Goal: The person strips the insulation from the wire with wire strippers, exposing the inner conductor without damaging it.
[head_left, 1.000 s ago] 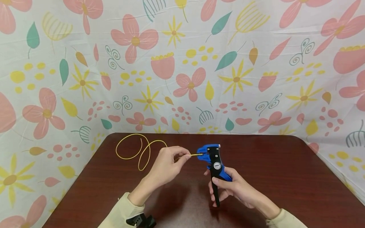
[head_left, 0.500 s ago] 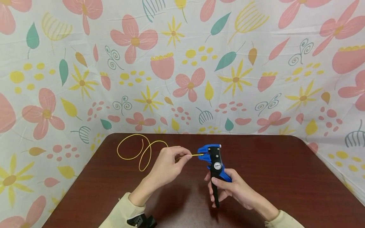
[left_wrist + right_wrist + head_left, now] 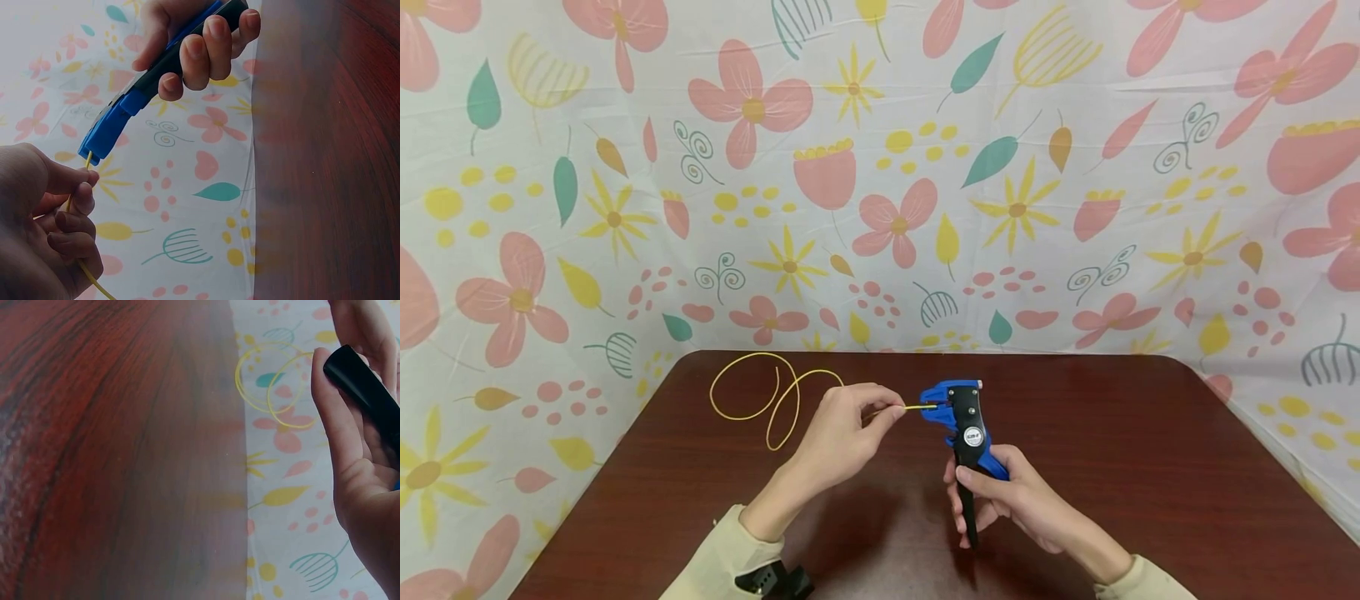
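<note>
Though thin, bright yellow wire

cream left sleeve | cream right sleeve | black left-wrist device

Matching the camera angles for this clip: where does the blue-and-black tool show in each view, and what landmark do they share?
Head: the tool, just right of centre, in the right grip.
Left wrist: upper half, slanting down-left to its blue nose.
Right wrist: right edge, mostly the black handle.
Shared landmark: the yellow wire, at the nose in the first two, looped left of the handle in the last.
</note>
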Tool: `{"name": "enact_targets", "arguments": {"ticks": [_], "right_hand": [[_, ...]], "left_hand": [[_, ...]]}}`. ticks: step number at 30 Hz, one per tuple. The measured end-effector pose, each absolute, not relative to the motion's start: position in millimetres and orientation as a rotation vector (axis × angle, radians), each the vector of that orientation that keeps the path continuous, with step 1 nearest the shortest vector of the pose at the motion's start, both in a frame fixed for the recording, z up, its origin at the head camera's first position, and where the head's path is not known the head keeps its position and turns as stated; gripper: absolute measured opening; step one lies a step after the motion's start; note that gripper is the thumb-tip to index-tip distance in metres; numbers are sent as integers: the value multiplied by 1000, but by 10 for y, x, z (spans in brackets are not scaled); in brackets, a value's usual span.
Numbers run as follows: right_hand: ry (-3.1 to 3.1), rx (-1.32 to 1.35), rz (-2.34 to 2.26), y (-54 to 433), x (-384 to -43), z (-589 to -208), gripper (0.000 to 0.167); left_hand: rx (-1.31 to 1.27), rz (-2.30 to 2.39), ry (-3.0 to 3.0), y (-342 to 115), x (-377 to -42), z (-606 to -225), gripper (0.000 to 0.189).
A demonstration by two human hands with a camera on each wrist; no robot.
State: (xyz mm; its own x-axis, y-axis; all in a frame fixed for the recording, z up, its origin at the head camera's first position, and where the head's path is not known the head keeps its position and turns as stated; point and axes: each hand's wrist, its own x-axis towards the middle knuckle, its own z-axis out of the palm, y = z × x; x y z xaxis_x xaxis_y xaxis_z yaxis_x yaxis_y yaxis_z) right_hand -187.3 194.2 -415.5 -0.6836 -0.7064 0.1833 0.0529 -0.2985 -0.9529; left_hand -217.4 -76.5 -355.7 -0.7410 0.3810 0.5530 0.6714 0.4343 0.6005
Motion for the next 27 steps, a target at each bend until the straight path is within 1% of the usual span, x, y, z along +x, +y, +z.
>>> {"name": "enact_targets", "arguments": {"ticks": [22, 27], "right_hand": [[1438, -848, -2040, 1943, -1876, -4162, 24], [1437, -846, -2051, 1941, -1874, -4171, 24]], "left_hand": [[-921, -1284, -2395, -762, -2194, -3558, 7], [-906, -1366, -2396, -774, -2208, -3568, 12]]}}
